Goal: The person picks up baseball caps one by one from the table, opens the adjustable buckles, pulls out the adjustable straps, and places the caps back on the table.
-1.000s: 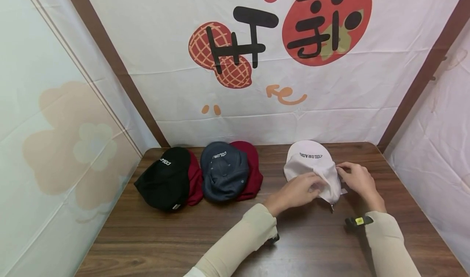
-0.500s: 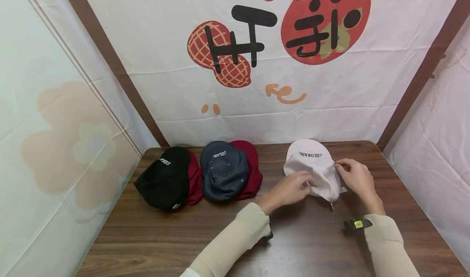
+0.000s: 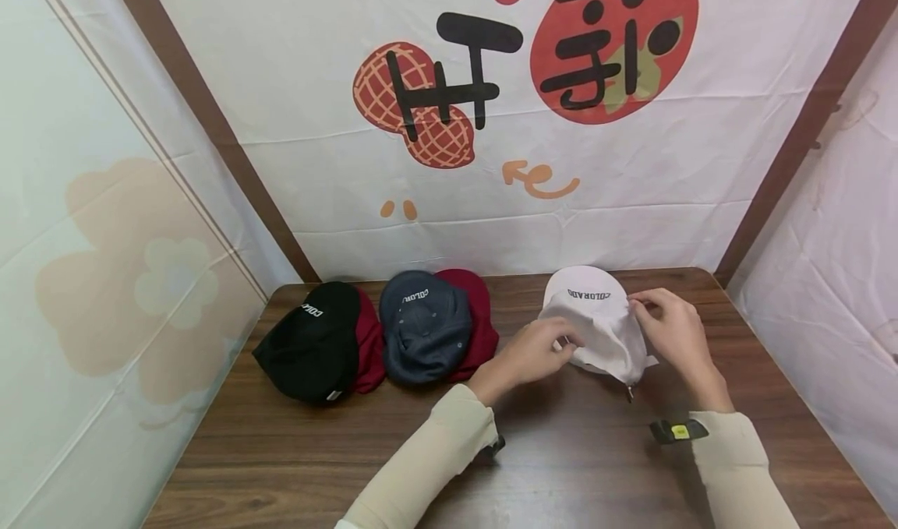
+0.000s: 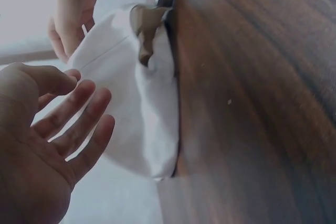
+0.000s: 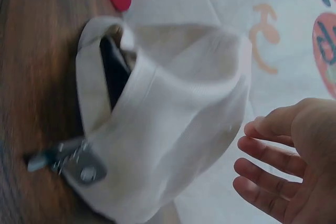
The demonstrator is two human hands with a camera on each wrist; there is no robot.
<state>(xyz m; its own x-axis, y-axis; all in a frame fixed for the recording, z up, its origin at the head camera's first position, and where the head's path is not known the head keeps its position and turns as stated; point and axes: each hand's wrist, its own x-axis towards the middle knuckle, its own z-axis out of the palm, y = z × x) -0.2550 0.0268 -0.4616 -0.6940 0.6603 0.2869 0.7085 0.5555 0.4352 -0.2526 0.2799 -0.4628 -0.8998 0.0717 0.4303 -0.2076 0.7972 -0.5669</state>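
Note:
A white baseball cap (image 3: 596,319) printed COLORADO lies on the brown wooden table (image 3: 337,467) at the right, its crown creased. Its metal strap buckle (image 5: 86,166) shows in the right wrist view. By the cap's left side is my left hand (image 3: 536,350), fingers loosely bent and spread, gripping nothing. At the cap's right edge my right hand (image 3: 673,330) has its thumb and forefinger close together. In the right wrist view those fingertips (image 5: 249,145) are right beside the fabric; whether they touch it is unclear. In the left wrist view, the cap (image 4: 121,98) stands behind the left fingers.
Left of the white cap, a dark blue cap (image 3: 428,330) overlaps a dark red cap (image 3: 484,319). Farther left, a black cap (image 3: 312,350) overlaps another red one (image 3: 370,342). A printed white cloth (image 3: 316,163) hangs behind the table.
My left hand has drawn away leftward from the cap's crown to its left side. My right hand has moved slightly up along the right edge. The cap's fold has settled a little.

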